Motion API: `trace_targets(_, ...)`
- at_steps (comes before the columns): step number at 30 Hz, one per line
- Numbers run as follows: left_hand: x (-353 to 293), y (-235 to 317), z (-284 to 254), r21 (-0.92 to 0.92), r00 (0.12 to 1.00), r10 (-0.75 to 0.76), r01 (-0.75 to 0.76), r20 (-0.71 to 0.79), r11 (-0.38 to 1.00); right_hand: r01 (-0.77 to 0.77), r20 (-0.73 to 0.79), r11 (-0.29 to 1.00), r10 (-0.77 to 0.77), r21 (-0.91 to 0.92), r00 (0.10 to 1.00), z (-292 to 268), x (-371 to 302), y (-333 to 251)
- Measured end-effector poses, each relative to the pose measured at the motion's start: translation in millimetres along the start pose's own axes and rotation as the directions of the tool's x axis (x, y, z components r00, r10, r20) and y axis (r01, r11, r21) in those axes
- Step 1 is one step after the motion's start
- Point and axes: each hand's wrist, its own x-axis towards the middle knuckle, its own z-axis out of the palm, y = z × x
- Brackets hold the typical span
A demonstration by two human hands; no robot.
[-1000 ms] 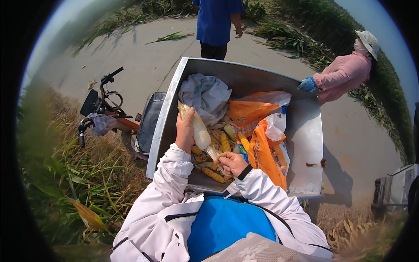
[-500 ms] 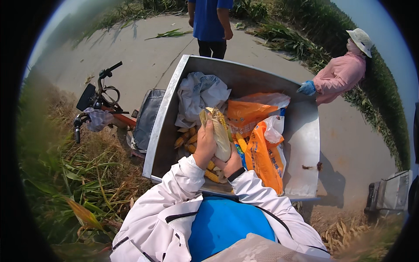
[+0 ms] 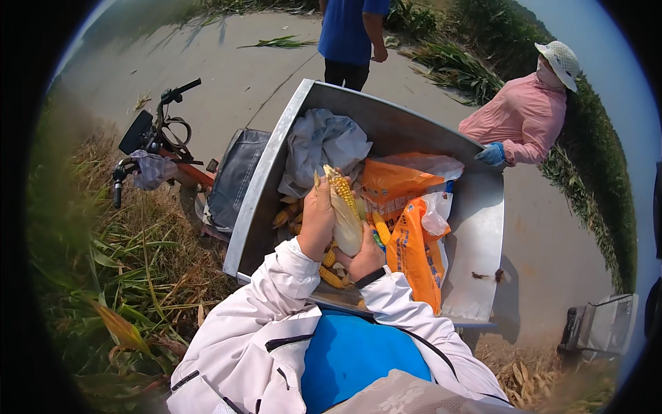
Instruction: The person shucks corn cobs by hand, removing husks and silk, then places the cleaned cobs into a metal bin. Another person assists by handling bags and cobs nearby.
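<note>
Two hands on one corn cob (image 3: pixel 343 207), frame centre, over metal cart bed (image 3: pixel 476 228). My left hand (image 3: pixel 318 219) grips husk side, right hand (image 3: pixel 363 259) clasps base. Orange sacks (image 3: pixel 407 241) just right, loose cobs (image 3: pixel 329 276) below.

Only one view here, cam's on my head, wide fisheye, tilted down and fwd over my chest. My white sleeves come in from the bottom edge, so my left hand (image 3: pixel 317 217) and right hand (image 3: pixel 363 257) sit close, abt frame center. Metal cart bed (image 3: pixel 476 228) fills the middle, mid-range. Road and two other ppl are far, along the top and upper right. Straight edges bend near the rim, corners black.
</note>
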Motion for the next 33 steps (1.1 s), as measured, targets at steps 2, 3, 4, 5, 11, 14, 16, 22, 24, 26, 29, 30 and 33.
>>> trace_targets(2, 3.4, -6.3, -20.3, -0.010, 0.998, -0.057, 0.057, 0.025, 0.998, -0.038, 0.048, 0.994, 0.033, 0.101, 0.998, 0.8, 0.2, -3.3)
trace_targets(3, 4.6, -8.2, -29.7, -0.015, 0.996, -0.084, 0.085, 0.037, 0.996, -0.020, 0.043, 0.993, 0.015, 0.118, 0.999, 4.4, -0.1, -2.3)
trace_targets(4, 5.0, -6.4, -32.9, -0.031, 0.992, -0.112, 0.114, 0.059, 0.993, -0.004, 0.033, 0.991, 0.000, 0.131, 0.999, 7.8, -0.5, -0.6)
trace_targets(5, 5.8, -4.3, -35.7, -0.047, 0.987, -0.139, 0.143, 0.080, 0.989, 0.012, 0.024, 0.989, -0.016, 0.145, 1.000, 10.3, -0.5, -0.3)
trace_targets(11, -0.3, 40.9, -16.6, -0.183, 0.927, -0.272, 0.323, 0.257, 0.928, 0.093, 0.115, 0.877, -0.166, 0.471, 0.979, 3.0, 2.3, -11.7)
trace_targets(14, -0.9, 35.8, -23.2, -0.237, 0.937, -0.245, 0.304, 0.248, 0.923, -0.056, 0.226, 0.867, -0.066, 0.495, 0.972, -2.6, 7.1, -18.8)
trace_targets(16, -2.0, 32.9, -21.4, -0.276, 0.945, -0.244, 0.299, 0.218, 0.913, 0.016, 0.173, 0.884, -0.109, 0.467, 0.979, 2.6, 7.5, -8.7)
trace_targets(22, -5.7, 34.8, -15.3, -0.316, 0.960, -0.275, 0.274, 0.044, 0.908, 0.059, 0.104, 0.916, -0.108, 0.397, 0.989, 7.3, 1.4, -6.7)
trace_targets(24, -3.6, 26.6, -20.6, -0.318, 0.949, -0.314, 0.297, -0.002, 0.900, 0.081, 0.061, 0.943, -0.106, 0.323, 0.992, 11.2, -1.6, -2.8)
trace_targets(26, 2.1, 9.0, -31.1, -0.336, 0.928, -0.371, 0.339, -0.034, 0.879, 0.105, -0.001, 0.973, -0.107, 0.204, 0.994, 16.9, -4.9, 5.2)
trace_targets(29, -0.8, 1.5, -32.4, -0.326, 0.915, -0.357, 0.285, -0.187, 0.901, 0.372, -0.152, 0.928, -0.363, 0.033, 0.919, 22.9, -2.8, 16.3)
trace_targets(30, 0.9, 2.2, -31.4, -0.294, 0.927, -0.306, 0.236, -0.218, 0.926, 0.345, -0.147, 0.925, -0.323, 0.161, 0.935, 19.3, 0.6, 18.7)
trace_targets(33, -4.4, -0.3, -25.1, -0.148, 0.967, -0.098, 0.064, -0.234, 0.987, 0.140, -0.084, 0.772, -0.112, 0.620, 0.990, 6.5, 12.4, 0.1)
